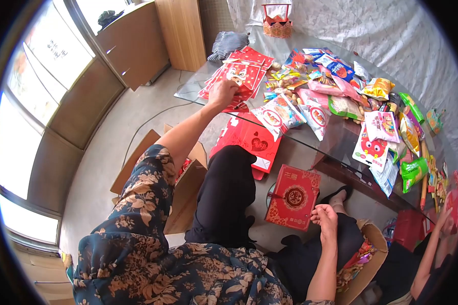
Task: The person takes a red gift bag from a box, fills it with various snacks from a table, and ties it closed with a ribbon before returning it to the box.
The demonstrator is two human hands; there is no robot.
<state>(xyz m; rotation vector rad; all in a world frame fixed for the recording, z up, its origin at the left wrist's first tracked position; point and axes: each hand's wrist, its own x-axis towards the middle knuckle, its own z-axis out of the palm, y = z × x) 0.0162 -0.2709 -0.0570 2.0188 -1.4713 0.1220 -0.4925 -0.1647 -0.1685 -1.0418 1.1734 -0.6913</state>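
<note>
On the glass table lies a stack of red printed packets (247, 66) with a cartoon lion face. My left hand (223, 95) rests on the near part of that stack, fingers curled onto the top packet. Between my knees is a flat red gift bag (292, 198) with a round gold-and-dark emblem. My right hand (325, 218) is at its lower right edge, fingers bent closed against it; the exact grip is partly hidden. Below the table's edge, beside my left knee, are larger red printed packages (247, 142) with a heart.
Many snack bags (341, 86) cover the glass table (188, 91). A small red basket (277, 28) stands at the back. Open cardboard boxes flank me, one at left (180, 213), one at right (376, 249) holding wrapped sweets. Another person's hand (445, 221) holds a red item at far right.
</note>
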